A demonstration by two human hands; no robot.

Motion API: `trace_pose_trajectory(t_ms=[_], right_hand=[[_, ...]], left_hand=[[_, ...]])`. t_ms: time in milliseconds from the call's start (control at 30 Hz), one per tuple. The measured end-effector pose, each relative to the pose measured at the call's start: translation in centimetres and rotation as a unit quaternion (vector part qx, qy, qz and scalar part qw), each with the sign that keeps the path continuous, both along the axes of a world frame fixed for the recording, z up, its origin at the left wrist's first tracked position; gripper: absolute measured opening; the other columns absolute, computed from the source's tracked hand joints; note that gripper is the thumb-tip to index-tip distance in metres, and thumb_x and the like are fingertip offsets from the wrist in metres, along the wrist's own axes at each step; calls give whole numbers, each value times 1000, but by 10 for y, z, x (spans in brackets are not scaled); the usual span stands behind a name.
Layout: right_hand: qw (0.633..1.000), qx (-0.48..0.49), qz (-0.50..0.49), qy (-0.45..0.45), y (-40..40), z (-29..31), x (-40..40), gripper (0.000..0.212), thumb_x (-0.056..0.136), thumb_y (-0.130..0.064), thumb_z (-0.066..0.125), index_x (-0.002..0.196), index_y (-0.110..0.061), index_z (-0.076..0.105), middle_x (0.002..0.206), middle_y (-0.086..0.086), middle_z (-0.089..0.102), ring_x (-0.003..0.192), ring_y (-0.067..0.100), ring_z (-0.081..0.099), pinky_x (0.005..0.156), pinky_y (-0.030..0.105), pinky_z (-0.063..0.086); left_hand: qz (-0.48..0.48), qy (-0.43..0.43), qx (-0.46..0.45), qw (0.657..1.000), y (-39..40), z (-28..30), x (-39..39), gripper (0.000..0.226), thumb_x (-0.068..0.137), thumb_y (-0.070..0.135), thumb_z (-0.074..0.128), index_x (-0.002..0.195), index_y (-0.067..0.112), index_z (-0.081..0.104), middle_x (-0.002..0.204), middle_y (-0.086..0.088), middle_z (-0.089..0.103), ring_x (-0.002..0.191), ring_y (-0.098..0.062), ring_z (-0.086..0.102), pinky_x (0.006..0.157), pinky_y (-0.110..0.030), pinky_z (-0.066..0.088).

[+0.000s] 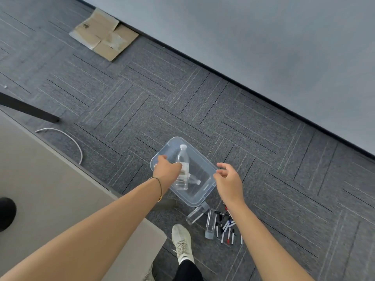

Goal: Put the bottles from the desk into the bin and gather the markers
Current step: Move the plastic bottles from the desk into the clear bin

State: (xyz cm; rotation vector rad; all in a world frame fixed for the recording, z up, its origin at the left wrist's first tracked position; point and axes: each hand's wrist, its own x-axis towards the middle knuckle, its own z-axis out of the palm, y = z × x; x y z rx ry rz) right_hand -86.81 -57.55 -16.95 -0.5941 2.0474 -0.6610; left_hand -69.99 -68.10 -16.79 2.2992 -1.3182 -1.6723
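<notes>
A clear bottle (182, 167) sits over the clear bin (205, 191) on the carpet, gripped by the left hand (166, 171); right hand (228, 180), at its 3 o'clock, hangs empty with fingers apart; markers (227, 228) lie at 5 o'clock

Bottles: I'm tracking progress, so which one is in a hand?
The white-capped bottle over the bin, gripped by the left hand; the others lie loose.

Grey carpet-tile floor (125, 110) carries a clear plastic bin (205, 191), two clear bottles (197, 214) lying just beside its near end, and a scatter of markers (227, 230) — touching one bottle. Farther off: flattened cardboard (103, 34), a white cable (69, 138) — near the desk (40, 179).
</notes>
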Motion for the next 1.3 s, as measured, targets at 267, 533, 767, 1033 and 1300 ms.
trace_pose_trajectory(t_ms=[267,533,767,1033,1300], right_hand=[[999,-39,38,-3,-8,52,16,34,96,-16,56,128,-26,60,112,-9,66,99,9,63,70,25,46],[990,-93,110,8,-23,121,58,31,96,-16,55,124,-25,64,112,-5,68,100,10,64,75,28,48],[954,-137,265,17,-38,178,145,33,94,-14,54,123,-25,64,109,-6,67,96,15,65,84,39,55],[892,-202,404,32,-40,224,264,29,90,-12,61,115,-23,68,101,-6,72,92,15,66,87,37,53],[819,-237,523,13,19,237,401,35,88,-2,60,117,-19,70,104,-2,72,97,16,66,92,36,53]], left_hand=[[-66,-33,-64,995,4,53,24,55,96,24,57,148,17,43,115,-6,62,68,-14,58,55,-28,42],[-109,-60,-145,981,21,128,66,48,95,31,61,141,23,51,131,-6,55,94,-24,67,72,-35,56],[-89,-124,-212,965,52,191,137,46,93,22,57,139,24,52,123,-4,56,112,-24,57,96,-40,50],[9,-181,-234,955,109,234,250,49,91,21,55,139,23,52,132,-5,54,122,-29,53,99,-41,47],[131,-204,-243,939,207,244,379,54,93,19,56,146,26,49,137,-3,56,126,-26,54,104,-40,45]])
